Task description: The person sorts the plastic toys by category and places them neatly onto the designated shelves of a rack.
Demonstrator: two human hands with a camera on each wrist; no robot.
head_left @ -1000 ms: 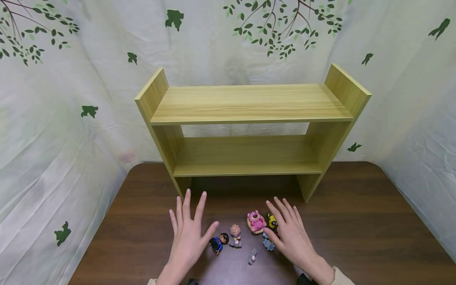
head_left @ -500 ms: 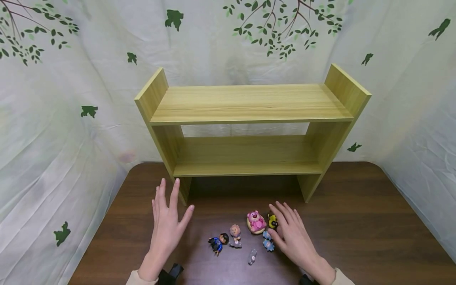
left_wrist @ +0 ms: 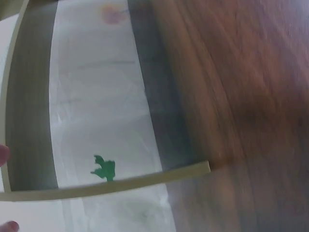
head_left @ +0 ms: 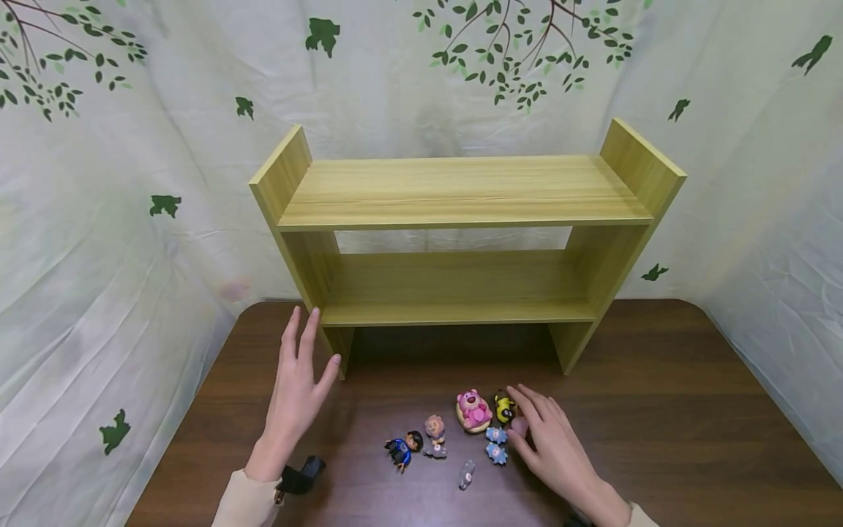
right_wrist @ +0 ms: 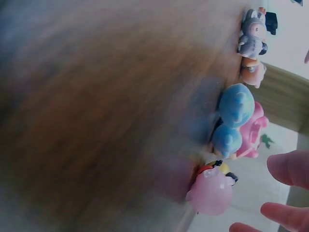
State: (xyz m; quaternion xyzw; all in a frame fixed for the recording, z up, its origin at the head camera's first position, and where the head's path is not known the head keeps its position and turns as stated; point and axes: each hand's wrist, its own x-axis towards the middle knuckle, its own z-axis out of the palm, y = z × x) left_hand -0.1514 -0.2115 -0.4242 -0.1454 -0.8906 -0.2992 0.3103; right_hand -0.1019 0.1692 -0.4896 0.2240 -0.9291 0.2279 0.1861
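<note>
My left hand (head_left: 293,388) is raised with straight fingers by the left side panel of the wooden shelf (head_left: 461,282); whether it touches the panel I cannot tell. Two of its fingertips (left_wrist: 9,226) show at the left wrist view's edge. My right hand (head_left: 553,446) hovers beside small toy figures, its fingers loosely extended and holding nothing. Nearest it are a round pink figure (right_wrist: 212,193), partly hidden by the hand in the head view, a yellow-and-black figure (head_left: 504,407) and two light-blue pieces (head_left: 497,443). A pink bear figure (head_left: 473,411) sits just left of them.
Further left lie a black-haired figure in blue (head_left: 402,448), a peach-coloured figure (head_left: 435,427) and a grey one (head_left: 436,451). A small greyish figure (head_left: 467,474) lies nearer me. The brown table (head_left: 691,410) meets a leaf-printed white curtain (head_left: 99,219).
My left hand has moved left and forward, away from the figures to the shelf's left side. The right hand has shifted slightly right and nearer me, uncovering the yellow-and-black, light-blue and round pink figures.
</note>
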